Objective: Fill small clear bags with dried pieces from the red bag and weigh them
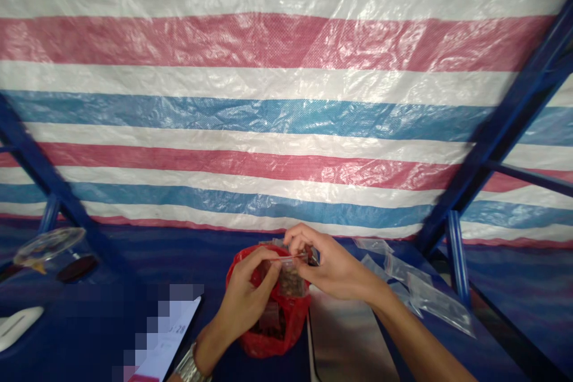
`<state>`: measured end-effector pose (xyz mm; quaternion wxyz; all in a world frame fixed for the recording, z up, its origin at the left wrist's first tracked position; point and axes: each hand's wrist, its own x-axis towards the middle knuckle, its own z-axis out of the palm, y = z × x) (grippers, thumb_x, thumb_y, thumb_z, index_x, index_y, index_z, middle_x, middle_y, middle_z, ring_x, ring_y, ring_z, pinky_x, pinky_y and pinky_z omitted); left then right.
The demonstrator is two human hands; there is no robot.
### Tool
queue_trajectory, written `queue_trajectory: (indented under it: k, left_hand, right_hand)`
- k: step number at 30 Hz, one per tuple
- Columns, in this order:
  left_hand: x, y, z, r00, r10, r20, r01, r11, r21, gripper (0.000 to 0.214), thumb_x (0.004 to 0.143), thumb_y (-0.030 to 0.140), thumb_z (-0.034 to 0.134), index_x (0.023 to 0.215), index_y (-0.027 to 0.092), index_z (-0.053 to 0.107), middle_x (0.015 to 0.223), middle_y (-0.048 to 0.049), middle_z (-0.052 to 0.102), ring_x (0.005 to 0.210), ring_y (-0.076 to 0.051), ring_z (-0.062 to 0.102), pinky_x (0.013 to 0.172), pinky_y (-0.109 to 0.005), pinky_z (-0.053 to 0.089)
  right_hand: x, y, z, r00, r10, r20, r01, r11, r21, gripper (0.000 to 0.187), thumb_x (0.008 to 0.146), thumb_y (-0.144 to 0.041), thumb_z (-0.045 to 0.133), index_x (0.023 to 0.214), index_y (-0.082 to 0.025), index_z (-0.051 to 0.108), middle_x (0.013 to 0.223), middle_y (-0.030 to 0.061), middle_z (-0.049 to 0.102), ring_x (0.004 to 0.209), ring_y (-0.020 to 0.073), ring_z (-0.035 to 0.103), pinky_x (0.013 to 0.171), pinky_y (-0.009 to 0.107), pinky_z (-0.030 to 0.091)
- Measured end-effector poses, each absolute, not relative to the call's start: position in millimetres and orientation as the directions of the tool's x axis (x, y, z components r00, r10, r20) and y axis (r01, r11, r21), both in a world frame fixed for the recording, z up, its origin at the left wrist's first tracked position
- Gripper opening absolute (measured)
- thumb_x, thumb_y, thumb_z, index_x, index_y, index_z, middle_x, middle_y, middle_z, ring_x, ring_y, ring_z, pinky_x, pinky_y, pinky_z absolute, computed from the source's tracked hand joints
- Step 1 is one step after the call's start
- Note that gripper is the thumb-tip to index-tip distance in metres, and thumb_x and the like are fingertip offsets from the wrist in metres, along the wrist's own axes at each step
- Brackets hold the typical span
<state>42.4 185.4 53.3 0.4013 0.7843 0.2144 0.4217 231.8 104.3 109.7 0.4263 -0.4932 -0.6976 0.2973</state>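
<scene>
My left hand (250,292) and my right hand (326,265) pinch the top edge of a small clear zip bag (290,277) holding dark brownish contents. Both hands are closed on its red-lined seal, held just above an open red plastic bag (273,334) that holds more small packets. My left wrist wears a metal watch (190,370).
Several empty clear zip bags (416,292) lie to the right on the blue table. A metal plate (349,340) lies below my right forearm. A phone (165,340), a white object (18,325) and a clear lid (47,245) sit left. A striped tarp (286,101) and blue frame bars (505,125) stand behind.
</scene>
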Motion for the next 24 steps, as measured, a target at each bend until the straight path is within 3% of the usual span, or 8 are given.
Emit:
queue_trajectory:
  k: [4,9,16,20,24]
  left_hand:
    - [42,186,55,0.515,0.682,0.519,0.005,-0.608,0.794,0.020,0.100,0.032,0.059,0.088,0.020,0.071,0.087,-0.0020,0.074,0.078,-0.015,0.068,0.073,-0.025,0.054]
    - [42,186,59,0.529,0.642,0.556,0.013,-0.660,0.751,0.019,0.099,0.029,0.060,0.086,0.020,0.070,0.084,-0.0018,0.071,0.076,-0.014,0.065,0.074,-0.025,0.052]
    - [40,192,58,0.555,0.647,0.523,-0.012,-0.622,0.783,0.020,0.099,0.031,0.062,0.086,0.019,0.072,0.086,-0.0030,0.073,0.079,-0.016,0.067,0.076,-0.026,0.053]
    - [41,191,56,0.565,0.643,0.517,-0.017,-0.617,0.787,0.020,0.098,0.031,0.064,0.085,0.020,0.072,0.085,-0.0026,0.073,0.079,-0.016,0.068,0.076,-0.026,0.054]
    - [43,188,52,0.559,0.611,0.560,-0.001,-0.675,0.738,0.016,0.100,0.030,0.060,0.105,0.022,0.072,0.101,-0.0047,0.076,0.094,-0.018,0.071,0.087,-0.029,0.057]
  right_hand:
    - [227,105,110,-0.159,0.935,0.317,0.434,0.355,-0.828,0.034,0.097,-0.020,0.057,0.130,-0.025,0.053,0.096,0.0003,0.059,0.088,0.0163,0.058,0.082,0.029,0.048]
    - [220,106,105,-0.144,0.938,0.315,0.466,0.345,-0.814,0.026,0.098,-0.021,0.055,0.124,-0.024,0.057,0.086,-0.0018,0.058,0.076,0.0144,0.055,0.071,0.026,0.047]
    - [214,105,104,-0.128,0.941,0.313,0.559,0.329,-0.761,0.041,0.097,-0.019,0.055,0.137,-0.025,0.054,0.105,0.0036,0.070,0.087,0.0168,0.065,0.082,0.030,0.051]
    - [216,104,109,-0.120,0.938,0.324,0.610,0.327,-0.722,0.036,0.097,-0.017,0.054,0.131,-0.025,0.059,0.108,0.0040,0.071,0.089,0.0166,0.066,0.084,0.030,0.051]
    - [233,97,123,-0.122,0.928,0.353,0.701,0.332,-0.631,0.028,0.098,-0.017,0.051,0.122,-0.025,0.064,0.107,0.0039,0.073,0.089,0.0174,0.067,0.084,0.030,0.050]
